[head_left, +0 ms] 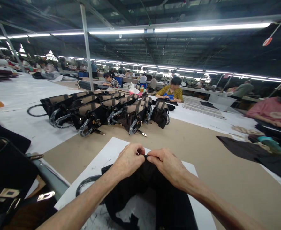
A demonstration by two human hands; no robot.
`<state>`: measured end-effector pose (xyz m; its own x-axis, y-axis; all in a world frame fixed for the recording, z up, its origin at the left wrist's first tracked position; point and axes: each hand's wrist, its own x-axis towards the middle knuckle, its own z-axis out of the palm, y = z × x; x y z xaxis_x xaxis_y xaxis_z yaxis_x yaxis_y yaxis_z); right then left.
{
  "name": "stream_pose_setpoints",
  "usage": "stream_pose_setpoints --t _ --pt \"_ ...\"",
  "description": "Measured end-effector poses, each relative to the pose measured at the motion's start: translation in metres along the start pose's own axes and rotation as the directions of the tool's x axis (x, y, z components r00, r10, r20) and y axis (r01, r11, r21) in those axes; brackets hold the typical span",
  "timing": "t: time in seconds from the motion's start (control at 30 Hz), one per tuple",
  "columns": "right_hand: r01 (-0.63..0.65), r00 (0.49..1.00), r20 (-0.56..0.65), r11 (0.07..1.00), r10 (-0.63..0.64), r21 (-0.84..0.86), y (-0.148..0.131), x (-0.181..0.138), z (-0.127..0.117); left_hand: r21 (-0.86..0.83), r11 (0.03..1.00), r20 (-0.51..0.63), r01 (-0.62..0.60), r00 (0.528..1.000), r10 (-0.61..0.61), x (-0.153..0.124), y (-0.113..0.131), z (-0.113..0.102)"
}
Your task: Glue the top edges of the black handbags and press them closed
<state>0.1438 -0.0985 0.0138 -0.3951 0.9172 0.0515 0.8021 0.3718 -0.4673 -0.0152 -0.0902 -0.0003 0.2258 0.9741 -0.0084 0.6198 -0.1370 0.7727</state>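
Note:
A black handbag [174, 198] rests in front of me on a white board [102, 156], its plastic-wrapped handle [81, 187] lying out to the left. My left hand [132, 159] is closed on the bag's upper edge, thumb and fingers pinched together. Right beside it, my right hand [165, 164] pinches the same edge between thumb and fingertips. The two hands nearly meet at the middle of that edge. A thin pale bit shows at the left fingers, too small to make out. My forearms hide part of the bag.
Several black handbags [87, 113] with wrapped handles stand together ahead on the table [198, 137]. More bags with gold hardware [10, 193] are close on my left. Dark fabric pieces [241, 148] lie at right. Co-workers sit beyond, one in a yellow top [165, 91], another in pink [272, 111].

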Motion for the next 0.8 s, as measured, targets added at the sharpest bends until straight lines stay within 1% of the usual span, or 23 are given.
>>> stream_pose_setpoints --t 0.07,0.17,0.23,0.37,0.5,0.57,0.7,0.8 --pt "0.003 1.000 -0.003 1.000 -0.003 -0.005 0.002 0.000 0.001 -0.020 0.999 0.028 -0.029 0.999 0.029 0.001 -0.004 -0.001" --pt "-0.001 1.000 -0.003 1.000 0.001 -0.020 0.005 0.000 0.002 -0.072 0.988 0.080 -0.136 0.987 0.142 0.000 -0.010 -0.003" --pt "0.005 1.000 -0.003 0.999 -0.005 -0.036 0.005 0.000 0.003 -0.068 0.979 0.064 -0.193 0.978 0.198 -0.004 -0.010 -0.004" --pt "0.022 1.000 0.006 0.995 -0.022 -0.100 0.002 -0.001 0.001 0.049 0.968 -0.016 -0.247 0.969 0.248 -0.010 -0.006 -0.001" --pt "0.018 1.000 0.017 0.979 -0.015 -0.203 -0.004 -0.001 -0.001 0.124 0.963 -0.062 -0.239 0.967 0.248 -0.011 -0.003 0.004" --pt "0.017 1.000 0.019 0.968 -0.012 -0.249 -0.007 -0.001 -0.002 0.125 0.971 -0.080 -0.205 0.973 0.215 -0.009 -0.002 0.006" --pt "0.017 1.000 0.025 0.953 -0.010 -0.302 -0.009 -0.002 -0.003 0.096 0.990 -0.092 -0.103 0.989 0.112 -0.006 0.001 0.007" --pt "0.017 1.000 0.025 0.943 -0.009 -0.334 -0.006 -0.002 -0.001 0.100 0.991 -0.083 -0.091 0.992 0.099 -0.005 0.004 0.007"
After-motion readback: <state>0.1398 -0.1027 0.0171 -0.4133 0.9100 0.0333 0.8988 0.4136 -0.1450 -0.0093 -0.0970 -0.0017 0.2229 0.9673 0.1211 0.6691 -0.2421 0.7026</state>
